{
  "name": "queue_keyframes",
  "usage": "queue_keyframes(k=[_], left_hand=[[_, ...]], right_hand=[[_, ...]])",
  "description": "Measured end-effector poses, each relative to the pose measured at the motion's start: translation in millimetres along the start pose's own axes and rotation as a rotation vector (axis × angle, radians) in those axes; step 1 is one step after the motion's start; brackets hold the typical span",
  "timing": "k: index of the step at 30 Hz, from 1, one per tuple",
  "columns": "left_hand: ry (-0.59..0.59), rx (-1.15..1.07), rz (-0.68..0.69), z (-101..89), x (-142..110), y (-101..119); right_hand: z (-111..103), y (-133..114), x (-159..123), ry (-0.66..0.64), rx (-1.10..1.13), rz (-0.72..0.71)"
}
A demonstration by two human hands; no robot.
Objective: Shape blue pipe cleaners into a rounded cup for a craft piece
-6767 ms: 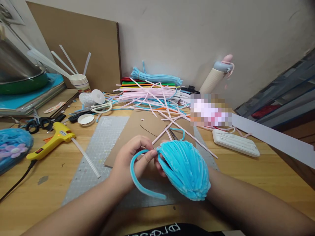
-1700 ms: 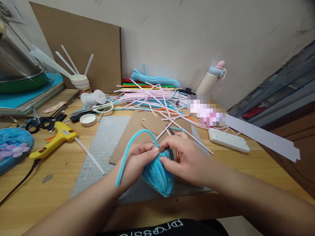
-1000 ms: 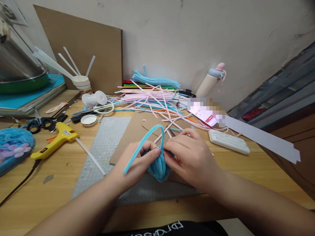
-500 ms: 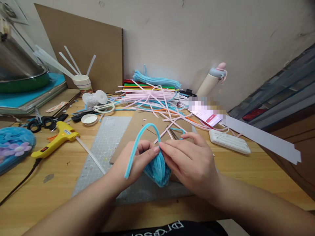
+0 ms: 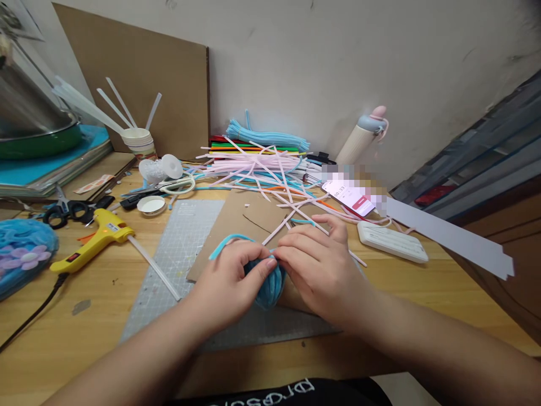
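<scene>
A fuzzy blue bundle of pipe cleaners (image 5: 270, 285) sits between my two hands above the grey cutting mat (image 5: 177, 248). My left hand (image 5: 230, 282) is closed around its left side, thumb pressed on its top. A loose blue pipe cleaner (image 5: 226, 243) arches over the left fingers. My right hand (image 5: 319, 265) is closed, pinching the bundle's top from the right and covering most of it. A sheet of brown cardboard (image 5: 249, 217) lies just behind both hands.
A yellow glue gun (image 5: 91, 239) and black scissors (image 5: 70, 211) lie at the left. A heap of pink and blue pipe cleaners (image 5: 262, 163) is behind. A white keyboard-like device (image 5: 393, 241) and a phone (image 5: 353, 197) lie at the right. A paper cup (image 5: 138, 141) holds glue sticks.
The tall arch of the loose pipe cleaner has been pulled down low over my left hand. Both hands have closed tighter on the bundle, hiding more of it.
</scene>
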State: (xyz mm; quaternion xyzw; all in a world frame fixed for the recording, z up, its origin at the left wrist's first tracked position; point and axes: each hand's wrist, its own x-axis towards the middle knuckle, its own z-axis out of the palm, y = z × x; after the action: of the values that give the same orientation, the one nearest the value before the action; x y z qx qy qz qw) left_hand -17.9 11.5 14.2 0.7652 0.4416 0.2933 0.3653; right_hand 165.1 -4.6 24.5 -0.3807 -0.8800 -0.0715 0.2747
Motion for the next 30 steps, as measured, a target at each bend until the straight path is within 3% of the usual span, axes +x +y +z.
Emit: queue_keyframes(k=[6,12,16,20,22,26,30], left_hand=[[-0.025,0.080,0.078,-1.3,2,0],[-0.095,0.097,0.109,-4.0,4,1],[-0.143,0.069,0.090,-4.1,4,1],[-0.166,0.047,0.082,-3.9,4,0],[-0.178,0.020,0.054,-3.8,4,-1],[-0.218,0.043,0.002,-3.8,4,-3],[-0.214,0.100,0.026,-4.1,6,-3]], right_hand=[[-1,4,2,-0.065,0.072,-0.008],[-12,8,13,-0.281,0.250,0.044],[-16,16,19,-0.460,0.453,0.203],[-17,26,23,-0.660,0.714,0.511],[-17,28,24,-0.694,0.799,0.631],[-16,28,22,-0.699,0.907,0.741],[-11,29,20,-0.744,1.156,0.753]])
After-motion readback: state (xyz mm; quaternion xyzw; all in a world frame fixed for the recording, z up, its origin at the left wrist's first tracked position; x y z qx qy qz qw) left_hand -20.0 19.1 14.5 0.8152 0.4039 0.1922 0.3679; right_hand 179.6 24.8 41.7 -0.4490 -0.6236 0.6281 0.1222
